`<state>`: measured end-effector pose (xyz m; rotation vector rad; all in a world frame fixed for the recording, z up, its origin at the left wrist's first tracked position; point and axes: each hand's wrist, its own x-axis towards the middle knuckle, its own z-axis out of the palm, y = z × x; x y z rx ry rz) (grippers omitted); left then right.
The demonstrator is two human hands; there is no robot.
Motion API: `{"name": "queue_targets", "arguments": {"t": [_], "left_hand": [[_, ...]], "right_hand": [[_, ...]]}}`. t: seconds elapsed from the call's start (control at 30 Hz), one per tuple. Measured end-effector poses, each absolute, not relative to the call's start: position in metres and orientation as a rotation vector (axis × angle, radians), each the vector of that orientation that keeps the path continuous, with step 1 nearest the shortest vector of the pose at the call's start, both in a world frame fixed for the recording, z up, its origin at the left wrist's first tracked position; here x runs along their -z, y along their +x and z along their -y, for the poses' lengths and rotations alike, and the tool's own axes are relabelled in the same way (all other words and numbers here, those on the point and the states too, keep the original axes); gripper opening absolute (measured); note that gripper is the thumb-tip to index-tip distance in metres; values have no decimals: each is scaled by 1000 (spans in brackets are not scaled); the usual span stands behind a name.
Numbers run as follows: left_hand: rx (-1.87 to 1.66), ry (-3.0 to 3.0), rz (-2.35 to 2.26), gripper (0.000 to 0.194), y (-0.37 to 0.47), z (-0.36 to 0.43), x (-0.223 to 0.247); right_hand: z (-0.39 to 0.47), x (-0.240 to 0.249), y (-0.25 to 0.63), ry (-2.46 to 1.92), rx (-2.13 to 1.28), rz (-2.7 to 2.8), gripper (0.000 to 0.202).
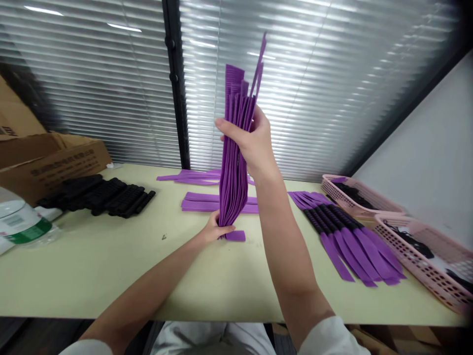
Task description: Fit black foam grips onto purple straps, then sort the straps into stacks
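Note:
A thick bundle of purple webbing straps (232, 167) stands upright above the table, its layers bowed out in the middle. My right hand (253, 138) grips the upper part, with the thumb across the front and the fingers behind. Lower down, my left hand (218, 228) pinches the bottom end near the table top. A few strap ends stick up unevenly above my right hand. One short purple strap end (235, 236) lies on the table beside my left hand. Behind the bundle, flat purple straps (201, 202) rest on the table, partly hidden by it.
Black ribbed pieces (107, 195) lie in a row at the left, before a cardboard box (70, 160) and a white plastic tub (22, 222). On the right are purple straps with black sleeves (332, 219) and two pink baskets (424, 261) holding black items. Blinds (314, 98) hang behind the table (111, 276).

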<state>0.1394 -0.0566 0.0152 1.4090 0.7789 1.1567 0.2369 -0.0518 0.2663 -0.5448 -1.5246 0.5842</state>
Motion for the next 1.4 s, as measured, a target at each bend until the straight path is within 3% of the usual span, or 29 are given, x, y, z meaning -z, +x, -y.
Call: {"name": "queue_targets", "arguments": {"t": [0.17, 0.27, 0.4, 0.5, 0.73, 1.0, 1.27, 1.4], "left_hand": [[-1099, 1451, -751, 44, 137, 59, -16], [-1064, 1528, -637, 58, 131, 58, -24], [-1264, 1513, -439, 80, 126, 52, -55], [-1342, 1487, -414, 85, 131, 50, -88], [-1252, 1558, -544, 42, 150, 56, -126], [-1316, 1514, -537, 43, 154, 54, -118], [-1300, 1553, -509, 22, 156, 53, -118], [-1345, 1495, -482, 16, 152, 47, -115]], "right_hand": [[52, -258, 237, -557, -544, 1512, 42], [52, -257, 237, -556, -531, 1495, 38], [55, -258, 236, -567, -546, 1482, 37], [58, -256, 235, -564, -561, 1454, 39], [56, -252, 239, -589, -597, 1424, 39], [58, -245, 243, -598, -632, 1435, 44], [56, -230, 248, -608, -643, 1485, 54], [55, -190, 279, -650, -649, 1469, 58]]}}
